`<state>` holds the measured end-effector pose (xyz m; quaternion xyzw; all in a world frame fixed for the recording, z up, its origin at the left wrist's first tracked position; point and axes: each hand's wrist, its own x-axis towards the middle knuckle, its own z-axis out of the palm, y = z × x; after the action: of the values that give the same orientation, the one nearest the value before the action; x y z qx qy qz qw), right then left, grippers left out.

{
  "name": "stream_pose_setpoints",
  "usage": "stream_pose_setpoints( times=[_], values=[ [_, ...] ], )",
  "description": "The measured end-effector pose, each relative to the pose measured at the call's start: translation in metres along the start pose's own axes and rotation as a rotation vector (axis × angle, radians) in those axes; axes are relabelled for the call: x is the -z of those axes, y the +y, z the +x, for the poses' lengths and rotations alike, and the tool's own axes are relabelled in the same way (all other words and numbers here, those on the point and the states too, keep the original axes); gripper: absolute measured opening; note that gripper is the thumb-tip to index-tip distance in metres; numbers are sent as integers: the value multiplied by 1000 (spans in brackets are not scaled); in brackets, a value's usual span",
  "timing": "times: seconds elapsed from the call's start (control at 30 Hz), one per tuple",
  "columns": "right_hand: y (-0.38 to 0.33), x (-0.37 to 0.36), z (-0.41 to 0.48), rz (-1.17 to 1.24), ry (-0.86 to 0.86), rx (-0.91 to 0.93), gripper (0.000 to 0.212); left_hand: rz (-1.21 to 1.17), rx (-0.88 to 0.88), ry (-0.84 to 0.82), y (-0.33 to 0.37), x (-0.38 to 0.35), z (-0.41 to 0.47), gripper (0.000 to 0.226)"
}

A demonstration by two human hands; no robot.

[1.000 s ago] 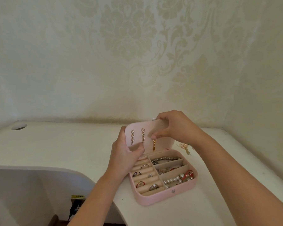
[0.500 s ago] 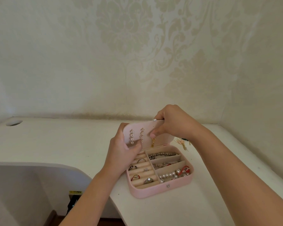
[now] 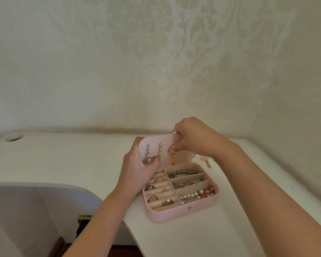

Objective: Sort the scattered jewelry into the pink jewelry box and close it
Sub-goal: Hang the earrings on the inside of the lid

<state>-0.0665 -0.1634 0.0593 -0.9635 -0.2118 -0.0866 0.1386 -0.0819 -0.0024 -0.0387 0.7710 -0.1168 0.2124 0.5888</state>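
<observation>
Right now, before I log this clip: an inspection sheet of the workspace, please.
Surface: white desk, grommet hole far left.
Job's things: pink jewelry box open, rings and beads in compartments; lid upright, two crystal earrings and gold earring hung; loose earring on desk right of box.
Clutter: dark labelled item below desk edge.
Grips: left grip holds lid; right grip pinches gold earring.
Cables: nothing seen.
Surroundings: patterned wallpaper.

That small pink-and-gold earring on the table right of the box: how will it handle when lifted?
The small pink-and-gold earring looks tiny, so probably very light. Its trailing gold piece suggests it will dangle, not stay stiff.
</observation>
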Motion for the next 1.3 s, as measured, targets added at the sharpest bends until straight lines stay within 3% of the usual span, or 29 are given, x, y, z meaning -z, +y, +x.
stream_pose_setpoints(
  times=[0.3,0.4,0.5,0.6,0.87,1.1,1.3],
  values=[
    [7,4,-1,25,-75,23,35,9,0,4,0,-1,1,41],
    [23,9,-2,362,108,-33,24,27,9,37,1,0,3,38],
    [58,3,1,261,321,-169,16,4,55,72,-1,0,6,35],
    [90,-9,-1,39,207,-325,15,-6,83,93,-3,-1,7,35],
    [104,-36,-8,167,-71,-335,15,8,92,98,-3,-2,8,35],
    [111,-41,-6,63,-79,-346,6,9,95,95,-3,-2,8,34],
    [107,-33,-9,86,-188,-345,5,4,95,96,-3,-2,7,32]
  ],
)
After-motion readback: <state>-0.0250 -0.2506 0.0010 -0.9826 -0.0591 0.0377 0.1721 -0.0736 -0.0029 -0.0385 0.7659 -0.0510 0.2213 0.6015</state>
